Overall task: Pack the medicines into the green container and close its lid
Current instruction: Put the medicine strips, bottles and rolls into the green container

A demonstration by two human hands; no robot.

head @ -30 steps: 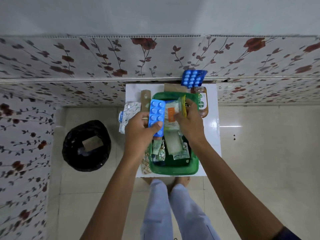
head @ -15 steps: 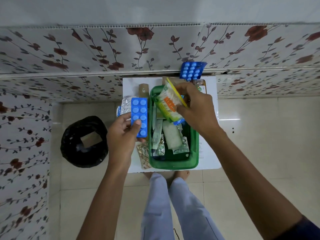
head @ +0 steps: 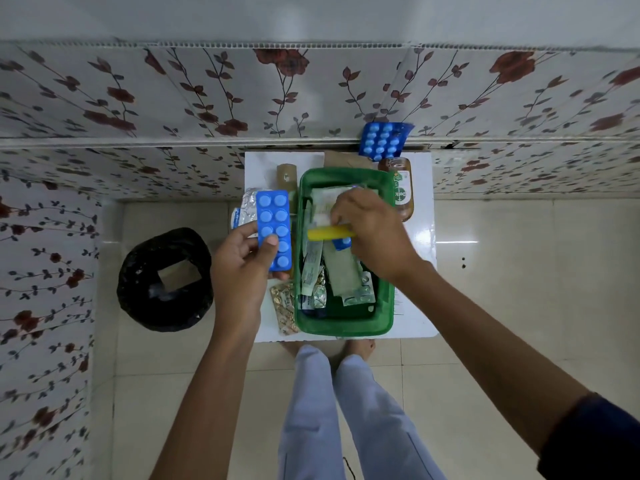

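The green container stands open on a small white table, with several strips and tubes of medicine inside. My left hand holds a blue blister pack upright just left of the container. My right hand is inside the container, gripping a pale medicine packet with a yellow edge low over the other medicines. No lid is in sight.
A second blue blister pack leans on the wall ledge behind the table. A brown Dettol bottle lies right of the container, a brown roll and foil strips to its left, a gold strip at front left. A black bin stands on the floor.
My right hand lifted the yellow-edged packet up and then brought it back down into the container. My left hand moved the blue blister pack leftward, off the container.
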